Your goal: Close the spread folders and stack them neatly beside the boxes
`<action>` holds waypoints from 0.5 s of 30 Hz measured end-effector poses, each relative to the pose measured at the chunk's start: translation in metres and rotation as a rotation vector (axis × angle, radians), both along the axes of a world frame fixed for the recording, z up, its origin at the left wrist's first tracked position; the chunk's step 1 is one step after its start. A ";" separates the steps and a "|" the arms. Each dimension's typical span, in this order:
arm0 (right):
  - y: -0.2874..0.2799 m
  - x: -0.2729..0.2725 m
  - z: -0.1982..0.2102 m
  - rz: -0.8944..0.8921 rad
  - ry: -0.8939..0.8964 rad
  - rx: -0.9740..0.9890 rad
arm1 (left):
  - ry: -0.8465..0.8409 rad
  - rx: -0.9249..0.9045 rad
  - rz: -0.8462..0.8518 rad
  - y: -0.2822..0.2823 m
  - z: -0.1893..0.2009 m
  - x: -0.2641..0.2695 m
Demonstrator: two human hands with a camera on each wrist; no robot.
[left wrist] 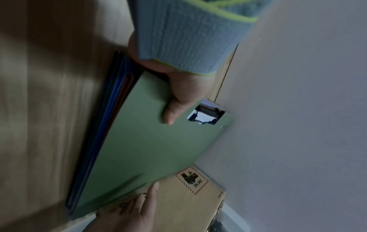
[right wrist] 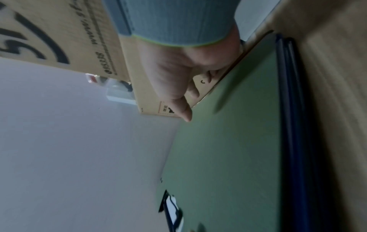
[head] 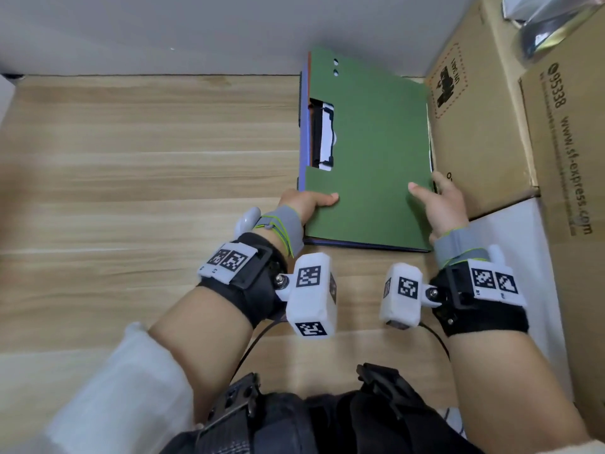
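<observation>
A green folder [head: 370,152] [left wrist: 155,149] [right wrist: 228,149] lies closed on top of a stack, with blue folder edges [head: 304,126] [left wrist: 95,141] [right wrist: 292,125] and an orange edge showing below it. The stack lies flat against a cardboard box [head: 474,126] [left wrist: 184,196]. A metal clip [head: 324,136] [left wrist: 206,114] shows through a cutout in the cover. My left hand [head: 307,203] [left wrist: 178,94] grips the near left corner, thumb on top and fingers hidden underneath. My right hand [head: 442,204] [right wrist: 178,75] is at the right edge, thumb over the cover, fingers straight between stack and box.
A taller printed cardboard box [head: 569,142] [right wrist: 59,31] stands right of the first, with a plastic-wrapped item [head: 543,21] on top. A grey wall [head: 196,27] runs close behind the stack. The wooden table [head: 147,191] stretches left; a white sheet [head: 510,231] lies under the boxes.
</observation>
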State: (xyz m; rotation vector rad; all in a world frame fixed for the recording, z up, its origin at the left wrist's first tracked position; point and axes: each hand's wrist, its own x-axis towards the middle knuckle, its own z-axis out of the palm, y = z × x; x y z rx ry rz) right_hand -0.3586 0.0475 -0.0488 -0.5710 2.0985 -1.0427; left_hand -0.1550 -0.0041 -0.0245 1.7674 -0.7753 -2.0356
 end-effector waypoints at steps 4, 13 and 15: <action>0.009 0.006 0.000 0.124 0.090 0.012 | 0.001 -0.019 0.058 -0.010 -0.026 -0.016; 0.017 0.017 0.005 0.133 0.111 0.019 | -0.141 -0.153 -0.083 -0.020 -0.019 -0.020; 0.019 0.024 0.011 0.130 0.082 0.005 | -0.091 -0.149 -0.092 -0.012 0.004 -0.012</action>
